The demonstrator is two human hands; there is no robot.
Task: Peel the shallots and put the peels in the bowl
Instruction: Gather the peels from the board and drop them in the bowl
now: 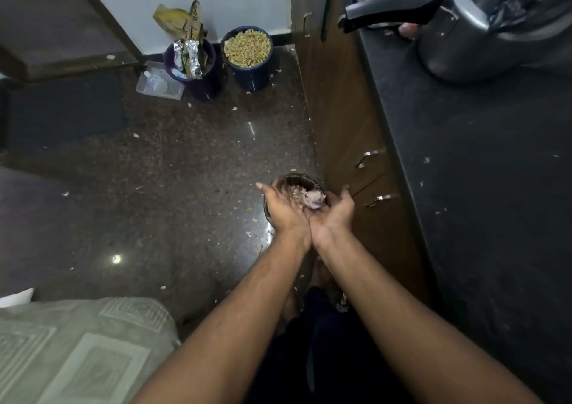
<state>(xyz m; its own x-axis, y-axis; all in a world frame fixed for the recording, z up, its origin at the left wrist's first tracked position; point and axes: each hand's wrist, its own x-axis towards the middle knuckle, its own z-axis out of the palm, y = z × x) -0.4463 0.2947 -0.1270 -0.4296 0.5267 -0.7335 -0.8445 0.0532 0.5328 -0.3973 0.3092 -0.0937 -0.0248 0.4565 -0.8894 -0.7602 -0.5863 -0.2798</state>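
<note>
Both of my hands are held together low over the floor, above a dark bowl (297,179) whose rim shows just beyond my fingers. My right hand (335,215) is cupped palm up and holds a heap of pale purple shallot peels (313,202). My left hand (283,208) lies back up against it, thumb stuck out to the left, its fingers reaching onto the peels. I see no whole shallot; my hands hide most of the bowl.
Wooden cabinet doors with metal handles (368,157) stand right beside the bowl, under a black counter (479,187) carrying a pressure cooker (483,23). Two dark bins (247,55) stand at the far wall. Peel scraps litter the speckled floor (173,168). A patterned cloth (77,351) lies lower left.
</note>
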